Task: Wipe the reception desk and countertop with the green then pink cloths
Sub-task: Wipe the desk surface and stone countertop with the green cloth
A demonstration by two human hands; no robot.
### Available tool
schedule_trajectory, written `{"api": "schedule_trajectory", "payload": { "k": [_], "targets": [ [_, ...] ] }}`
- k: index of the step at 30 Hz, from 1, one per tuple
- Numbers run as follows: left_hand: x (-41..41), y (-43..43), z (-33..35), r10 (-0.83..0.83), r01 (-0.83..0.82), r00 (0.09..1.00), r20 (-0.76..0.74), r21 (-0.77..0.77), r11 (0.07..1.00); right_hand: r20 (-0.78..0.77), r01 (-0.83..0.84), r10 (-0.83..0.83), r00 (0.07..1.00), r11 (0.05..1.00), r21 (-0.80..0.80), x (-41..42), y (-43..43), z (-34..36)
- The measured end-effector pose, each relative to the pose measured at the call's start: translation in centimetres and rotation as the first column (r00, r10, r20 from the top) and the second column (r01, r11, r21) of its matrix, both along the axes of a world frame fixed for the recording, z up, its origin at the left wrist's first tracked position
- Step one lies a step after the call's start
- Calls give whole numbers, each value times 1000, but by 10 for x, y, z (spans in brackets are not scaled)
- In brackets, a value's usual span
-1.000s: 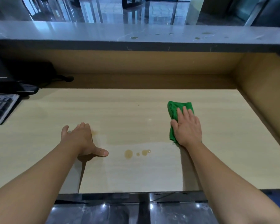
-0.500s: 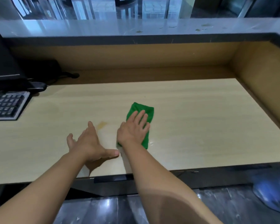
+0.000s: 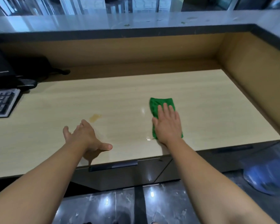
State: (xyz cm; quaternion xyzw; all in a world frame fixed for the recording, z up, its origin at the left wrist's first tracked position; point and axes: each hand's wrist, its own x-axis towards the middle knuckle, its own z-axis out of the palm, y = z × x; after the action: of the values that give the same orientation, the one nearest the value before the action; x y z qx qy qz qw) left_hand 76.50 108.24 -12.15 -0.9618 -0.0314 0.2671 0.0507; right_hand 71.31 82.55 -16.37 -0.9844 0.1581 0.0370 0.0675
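Right hand: the right hand [image 3: 167, 126] is down flat, fingers straight and close together, palm pressing the green cloth [image 3: 160, 104] onto the counter [image 3: 200, 102]
Green cloth: folded, pinned under that palm, right of centre and near the counter's front edge; its far end pokes out beyond the fingertips; thin strips show either side of the wrist
Left hand: the left hand [image 3: 84, 136] is spread wide, thumb out to the right, holding nothing; low over the front edge, well apart from the cloth; shadow right beneath it; whether it touches the wood, cannot tell
Stain: the pale brown stain [image 3: 95, 118] sits just beyond the left fingertips; clear of the cloth
Wet glints: small wet glints [image 3: 148, 139] right beside the cloth's near left corner
Keyboard: the keyboard [image 3: 2, 102] lies at the far left; well apart from both hands
Grey ledge: the grey ledge [image 3: 136, 21] runs above the back wall; a few small specks on it
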Motion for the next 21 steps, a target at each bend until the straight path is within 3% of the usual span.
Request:
{"api": "schedule_trajectory", "payload": {
  "k": [6, 13, 17, 21],
  "targets": [
    [0, 1, -3, -2, 2, 1000, 11, 0, 1000, -20, 241, -241, 970, 970, -17, -30, -80, 2],
    [0, 1, -5, -29, 29, 999, 39, 7, 1000, -30, 443, -442, 896, 896, 27, -9, -11, 2],
    [-1, 2, -5, -33, 33, 999, 33, -1, 999, 5, 340, -341, 940, 938, 62, 2, 75, -3],
    [0, -4, 0, -49, 51, 998, -31, 75, 996, 9, 47, -48, 999, 994, 99, 5, 141, -7]
  ]
}}
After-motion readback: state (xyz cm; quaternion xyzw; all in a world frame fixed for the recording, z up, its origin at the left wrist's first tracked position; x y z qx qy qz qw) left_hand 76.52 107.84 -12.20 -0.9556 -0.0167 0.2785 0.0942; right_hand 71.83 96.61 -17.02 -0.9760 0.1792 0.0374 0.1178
